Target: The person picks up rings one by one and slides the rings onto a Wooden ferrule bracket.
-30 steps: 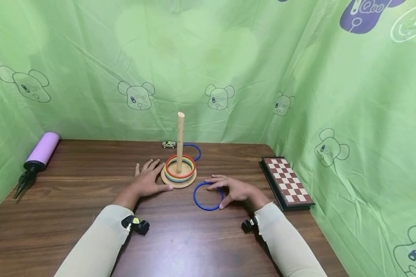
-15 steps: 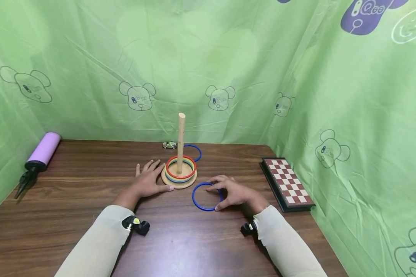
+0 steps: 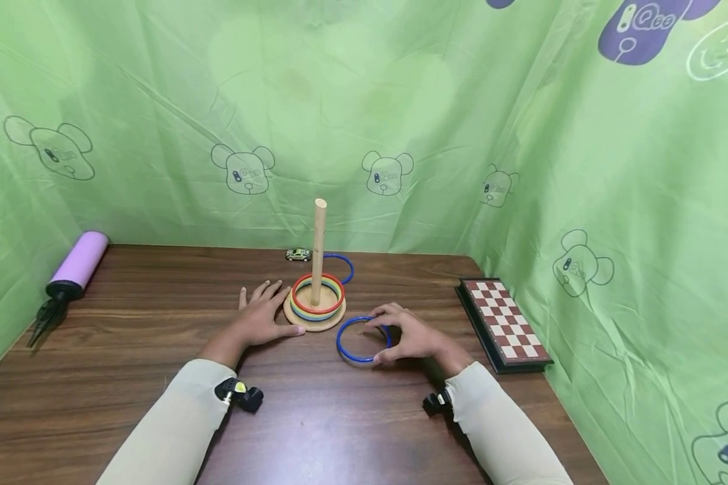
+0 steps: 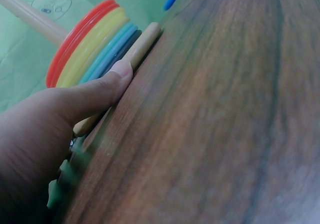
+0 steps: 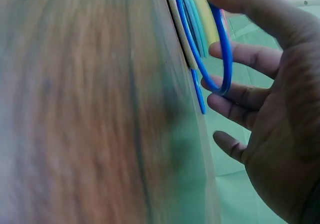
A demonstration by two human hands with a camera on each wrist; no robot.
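Observation:
A wooden peg (image 3: 319, 249) stands on a round base (image 3: 313, 318) and carries a stack of coloured rings (image 3: 317, 295). My left hand (image 3: 265, 308) lies flat on the table, its thumb (image 4: 100, 92) touching the base's rim (image 4: 142, 42) under the rings (image 4: 87, 42). My right hand (image 3: 383, 339) pinches a blue ring (image 3: 358, 339) just right of the base, thumb on the near side and fingers on the far side. In the right wrist view the blue ring (image 5: 226, 54) sits between thumb and fingers, tilted off the wood.
A second blue ring (image 3: 342, 266) and a small toy car (image 3: 298, 254) lie behind the peg. A purple pump (image 3: 75, 266) rests at the table's left edge, a folded chessboard (image 3: 502, 323) at the right. Green cloth (image 3: 400, 101) walls in the table.
My right hand has closed on the blue ring and tipped it up, shifting it slightly left toward the base. The left hand has stayed put.

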